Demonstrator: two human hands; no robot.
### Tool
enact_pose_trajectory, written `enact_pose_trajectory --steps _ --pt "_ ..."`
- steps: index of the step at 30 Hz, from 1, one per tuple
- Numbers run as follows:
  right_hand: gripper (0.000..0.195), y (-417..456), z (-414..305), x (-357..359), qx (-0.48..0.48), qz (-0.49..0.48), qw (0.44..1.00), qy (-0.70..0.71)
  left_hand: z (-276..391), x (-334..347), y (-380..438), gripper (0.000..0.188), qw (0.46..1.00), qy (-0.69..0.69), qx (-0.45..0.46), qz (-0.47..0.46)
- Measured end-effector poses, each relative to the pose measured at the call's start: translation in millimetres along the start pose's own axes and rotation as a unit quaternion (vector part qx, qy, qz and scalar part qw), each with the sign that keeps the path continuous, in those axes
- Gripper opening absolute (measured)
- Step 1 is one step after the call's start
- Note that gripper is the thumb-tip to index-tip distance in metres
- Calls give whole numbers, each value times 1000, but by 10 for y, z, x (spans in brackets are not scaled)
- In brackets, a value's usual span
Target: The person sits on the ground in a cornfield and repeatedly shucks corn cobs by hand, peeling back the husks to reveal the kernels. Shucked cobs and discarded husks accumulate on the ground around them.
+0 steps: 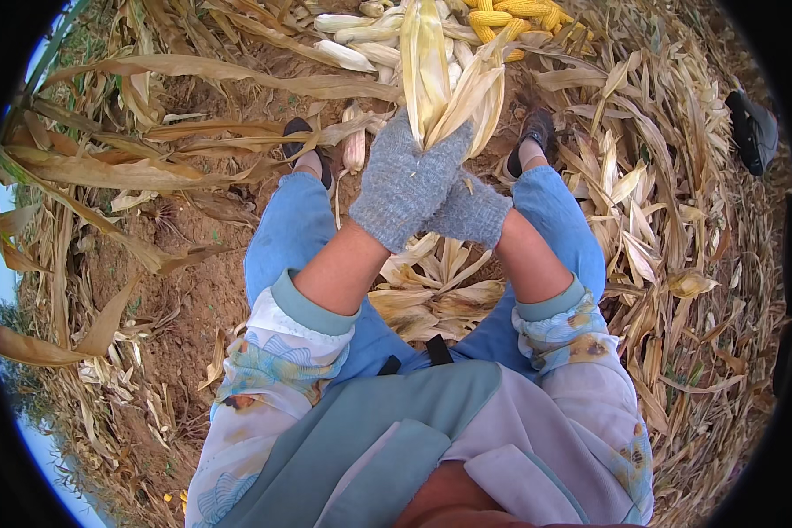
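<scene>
My left hand [406, 178], in a grey knitted glove, is closed around the lower part of an ear of corn in its husk [424, 72]. Pale yellow husk leaves stand up from the grip, and some dry ones [478, 99] splay out to the right. Partly tucked beneath the left hand, my right hand [472, 210] wears the same kind of glove and grips the same bundle; its fingers are mostly hidden. Any kernels inside the husk are out of sight. Beyond the hands lie pale ears in husk [369, 34] and a heap of bare yellow corn ears [501, 18].
Another pale ear [354, 140] lies beside my left shoe [298, 135]. Loose husks [442, 297] are piled between my legs. Dry corn leaves [138, 168] reach in from the left over brown soil. Stalks and husks [660, 231] cover the right, near a black-and-grey object [752, 132].
</scene>
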State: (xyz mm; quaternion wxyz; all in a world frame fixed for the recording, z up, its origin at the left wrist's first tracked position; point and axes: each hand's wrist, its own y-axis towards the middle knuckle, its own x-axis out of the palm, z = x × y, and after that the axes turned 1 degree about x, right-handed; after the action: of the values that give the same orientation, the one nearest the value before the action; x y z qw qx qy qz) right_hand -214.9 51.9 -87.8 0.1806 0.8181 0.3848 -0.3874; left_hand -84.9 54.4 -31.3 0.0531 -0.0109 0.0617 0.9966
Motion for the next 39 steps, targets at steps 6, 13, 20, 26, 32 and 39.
enact_pose_trajectory --steps 6,13,20,26,32,39 --pt "41 -19 91 76 -49 30 997 -48 -22 1 6 42 1000 -3 -4 0" --pt "39 -25 79 89 -36 34 999 -7 -1 6 -2 42 1000 -2 -3 -2" --pt "38 -2 40 41 -24 -16 996 -85 2 -10 -8 42 1000 22 10 1" --pt "40 -9 171 153 -53 19 997 -51 7 7 -10 42 1000 9 5 1" --pt "38 -8 133 145 -34 31 999 21 18 5 -12 42 1000 13 -11 1" --pt "70 21 43 50 58 49 997 25 238 -32 -38 36 988 -139 -64 36"
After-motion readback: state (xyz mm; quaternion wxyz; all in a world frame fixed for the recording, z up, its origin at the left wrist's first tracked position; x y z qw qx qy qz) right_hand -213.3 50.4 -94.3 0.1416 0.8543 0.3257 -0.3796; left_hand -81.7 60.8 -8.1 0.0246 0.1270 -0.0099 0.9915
